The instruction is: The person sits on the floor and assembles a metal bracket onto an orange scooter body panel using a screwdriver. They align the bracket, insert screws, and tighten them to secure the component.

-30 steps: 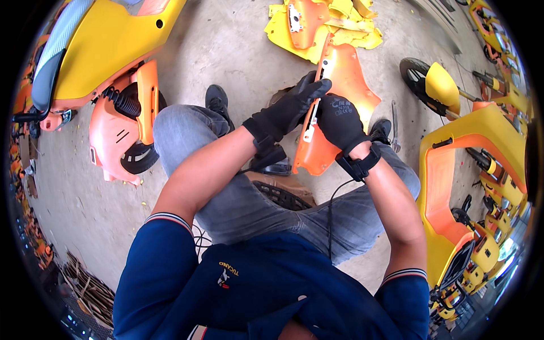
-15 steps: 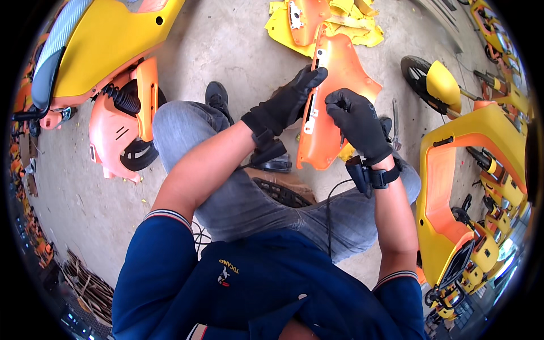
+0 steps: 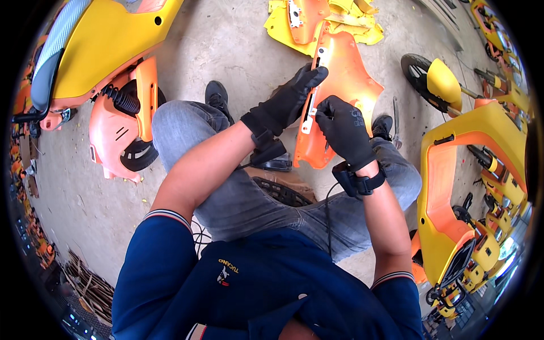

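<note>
An orange plastic body panel point(image 3: 351, 68) stands tilted in front of me, above my lap. My left hand point(image 3: 292, 93), in a black glove, grips its left edge, thumb over the rim. White strips and dark slots run along that edge. Closed in a pinch, my right hand point(image 3: 344, 129), also gloved in black, meets the edge beside a white clip point(image 3: 310, 113). What its fingertips hold, if anything, is hidden. A small dark tip point(image 3: 326, 147) pokes out below that hand, too small to name.
Yellow and orange panels point(image 3: 292, 34) lie ahead on the concrete floor. A yellow scooter body point(image 3: 107, 45) stands at left, a yellow-orange frame cover point(image 3: 433, 198) at right. Near my right shoe lies a wrench-like metal tool point(image 3: 396, 122). A black cable point(image 3: 328, 221) crosses my lap.
My right hand has moved left and slightly down, from over the panel's face to the clip at its edge. My left hand keeps its grip; the panel has shifted slightly.
</note>
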`<act>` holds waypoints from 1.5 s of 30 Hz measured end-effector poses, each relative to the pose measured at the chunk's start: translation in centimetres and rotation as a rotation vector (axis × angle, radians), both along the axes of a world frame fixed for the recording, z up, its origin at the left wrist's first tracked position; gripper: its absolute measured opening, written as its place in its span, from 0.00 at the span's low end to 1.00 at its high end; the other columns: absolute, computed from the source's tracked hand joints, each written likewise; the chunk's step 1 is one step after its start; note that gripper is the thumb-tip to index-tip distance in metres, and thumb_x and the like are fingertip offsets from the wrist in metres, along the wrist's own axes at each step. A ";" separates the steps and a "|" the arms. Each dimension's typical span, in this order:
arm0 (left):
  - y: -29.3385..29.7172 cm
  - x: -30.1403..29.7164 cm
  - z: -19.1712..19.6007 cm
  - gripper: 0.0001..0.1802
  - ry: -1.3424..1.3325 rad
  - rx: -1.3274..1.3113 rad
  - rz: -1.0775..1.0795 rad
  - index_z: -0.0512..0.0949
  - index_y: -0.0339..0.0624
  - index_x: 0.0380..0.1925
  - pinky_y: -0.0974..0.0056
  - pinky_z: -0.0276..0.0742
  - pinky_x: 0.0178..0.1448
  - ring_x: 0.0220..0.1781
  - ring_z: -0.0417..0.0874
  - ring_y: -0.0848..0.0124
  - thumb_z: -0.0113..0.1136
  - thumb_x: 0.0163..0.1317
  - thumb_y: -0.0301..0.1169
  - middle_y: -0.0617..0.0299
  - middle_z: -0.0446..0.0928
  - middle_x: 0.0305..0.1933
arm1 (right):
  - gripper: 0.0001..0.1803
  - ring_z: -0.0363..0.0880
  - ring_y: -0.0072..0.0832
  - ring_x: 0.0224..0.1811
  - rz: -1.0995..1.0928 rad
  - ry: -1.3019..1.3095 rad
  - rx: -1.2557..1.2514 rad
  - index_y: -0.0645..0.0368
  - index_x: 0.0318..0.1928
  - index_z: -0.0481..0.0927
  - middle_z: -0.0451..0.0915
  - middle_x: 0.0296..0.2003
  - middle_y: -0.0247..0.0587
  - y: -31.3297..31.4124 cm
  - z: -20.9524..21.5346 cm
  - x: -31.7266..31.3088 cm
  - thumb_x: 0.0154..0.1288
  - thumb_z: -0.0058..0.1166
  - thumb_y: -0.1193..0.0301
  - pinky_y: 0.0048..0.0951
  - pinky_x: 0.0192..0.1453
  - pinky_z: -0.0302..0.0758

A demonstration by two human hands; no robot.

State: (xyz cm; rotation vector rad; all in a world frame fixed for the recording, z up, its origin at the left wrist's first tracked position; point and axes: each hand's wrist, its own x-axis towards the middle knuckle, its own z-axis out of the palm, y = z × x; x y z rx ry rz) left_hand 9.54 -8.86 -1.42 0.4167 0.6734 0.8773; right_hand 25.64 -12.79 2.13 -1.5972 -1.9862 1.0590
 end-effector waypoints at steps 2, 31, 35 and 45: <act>-0.1 0.0 0.1 0.22 -0.008 -0.022 0.005 0.73 0.49 0.60 0.71 0.78 0.50 0.46 0.78 0.82 0.56 0.74 0.48 0.69 0.75 0.47 | 0.05 0.81 0.48 0.32 0.018 0.002 0.054 0.61 0.33 0.76 0.80 0.27 0.49 -0.1 -0.3 -0.1 0.63 0.58 0.74 0.43 0.39 0.75; 0.4 0.0 -1.7 0.41 0.057 0.270 -0.016 0.52 0.46 0.77 0.64 0.73 0.64 0.62 0.72 0.75 0.57 0.72 0.48 0.62 0.67 0.65 | 0.03 0.79 0.46 0.35 0.067 0.057 0.161 0.61 0.36 0.77 0.78 0.31 0.48 -1.0 0.6 -0.3 0.63 0.58 0.78 0.40 0.41 0.76; 0.2 -0.3 -0.8 0.41 0.142 0.283 -0.034 0.52 0.47 0.78 0.67 0.74 0.62 0.60 0.72 0.79 0.57 0.73 0.48 0.64 0.67 0.63 | 0.03 0.79 0.47 0.36 0.109 -0.026 0.307 0.60 0.36 0.77 0.78 0.31 0.48 -1.0 0.7 -0.8 0.63 0.58 0.78 0.41 0.41 0.76; 0.2 -0.3 -1.0 0.37 0.041 0.214 -0.009 0.56 0.50 0.76 0.68 0.77 0.56 0.54 0.75 0.80 0.57 0.73 0.46 0.67 0.68 0.58 | 0.07 0.80 0.50 0.35 0.092 -0.011 0.289 0.60 0.37 0.74 0.78 0.30 0.50 -0.8 0.3 -1.4 0.62 0.60 0.77 0.43 0.39 0.76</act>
